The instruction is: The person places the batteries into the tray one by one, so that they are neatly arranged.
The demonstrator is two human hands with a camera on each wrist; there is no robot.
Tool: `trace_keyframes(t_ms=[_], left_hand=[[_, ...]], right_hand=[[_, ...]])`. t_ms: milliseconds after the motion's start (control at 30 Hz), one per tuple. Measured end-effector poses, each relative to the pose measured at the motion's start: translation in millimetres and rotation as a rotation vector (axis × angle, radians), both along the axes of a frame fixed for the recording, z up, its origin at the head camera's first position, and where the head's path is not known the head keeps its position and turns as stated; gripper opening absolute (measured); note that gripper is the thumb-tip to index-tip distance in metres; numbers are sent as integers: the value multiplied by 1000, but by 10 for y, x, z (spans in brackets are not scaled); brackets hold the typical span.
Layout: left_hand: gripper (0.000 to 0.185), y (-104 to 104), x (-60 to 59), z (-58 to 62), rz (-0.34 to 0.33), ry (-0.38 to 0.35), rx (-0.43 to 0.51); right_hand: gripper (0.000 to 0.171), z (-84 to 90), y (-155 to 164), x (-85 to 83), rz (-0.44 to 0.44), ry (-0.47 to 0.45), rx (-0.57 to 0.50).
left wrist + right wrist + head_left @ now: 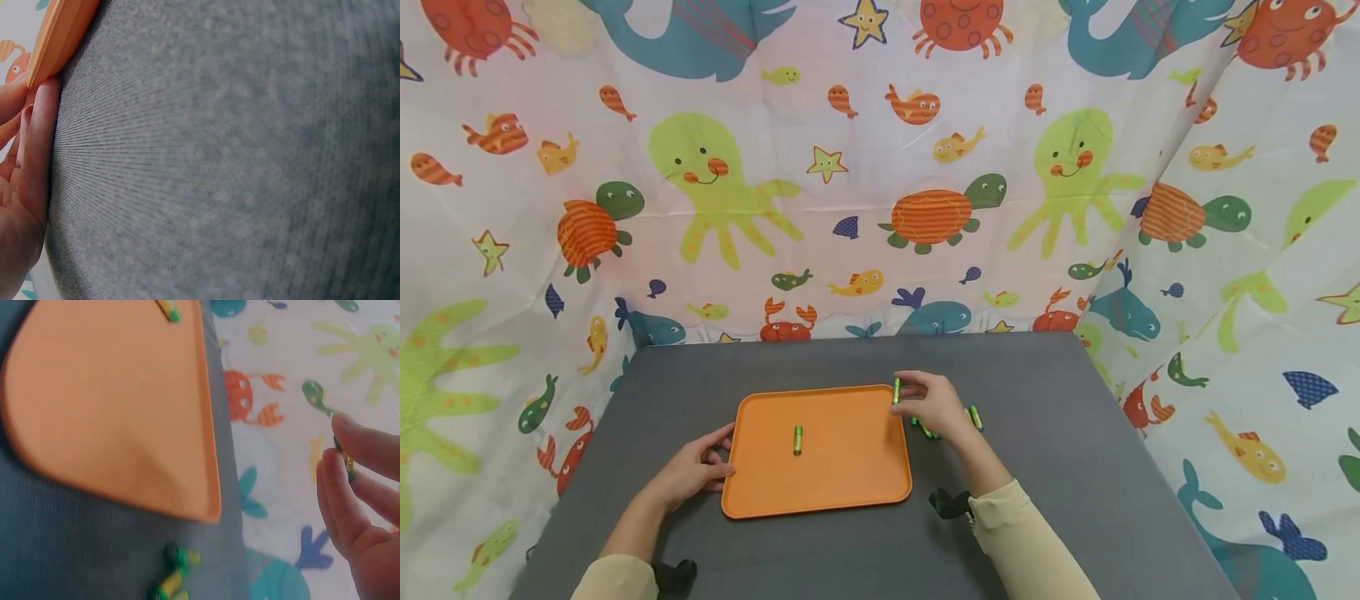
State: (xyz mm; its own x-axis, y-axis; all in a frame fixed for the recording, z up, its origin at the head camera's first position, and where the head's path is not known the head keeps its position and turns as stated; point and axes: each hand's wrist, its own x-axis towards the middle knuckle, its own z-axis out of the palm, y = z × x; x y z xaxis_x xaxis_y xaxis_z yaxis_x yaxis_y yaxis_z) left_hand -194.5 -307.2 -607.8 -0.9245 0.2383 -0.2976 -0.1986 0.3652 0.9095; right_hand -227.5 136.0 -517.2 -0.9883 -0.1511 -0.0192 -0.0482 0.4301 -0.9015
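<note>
My right hand [936, 406] pinches a small green battery [897, 391] between thumb and fingertips, held upright above the right edge of the orange tray [850, 483]. In the right wrist view the fingers [344, 494] cover most of that battery [347, 461]. Another green battery [798, 440] lies on the tray, left of its middle. My left hand [696, 467] grips the tray's left edge; the left wrist view shows the tray's rim [59, 47] between thumb and fingers.
Several green and yellow batteries [975, 417] lie on the grey table [820, 554] right of the tray, partly hidden behind my right hand and wrist. A curtain [850, 242] printed with sea animals hangs behind the table and along both sides.
</note>
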Motion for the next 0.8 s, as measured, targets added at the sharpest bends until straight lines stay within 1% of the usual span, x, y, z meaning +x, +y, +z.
trace_keyframes(t_ms=[167,333,400,500,633,800], left_hand=[[83,7,-14,36,5,-3,-14],[83,22,-23,61,20,-10,-41],[83,27,-23,69,13,-9,-42],[83,26,-22,66,18,-10,-39],[83,23,-34,60,20,-12,-42],[83,15,-24,66,20,-16,-45]], right_hand=[[55,-49,-253,-47,57,-17,4],[53,-160,-492,-110,95,-31,-15],[55,-216,-569,-126,101,-40,-14],[57,-313,-688,-154,119,-51,20],[59,-431,-842,-185,149,-41,82],[60,-523,-1012,-175,165,-64,107]])
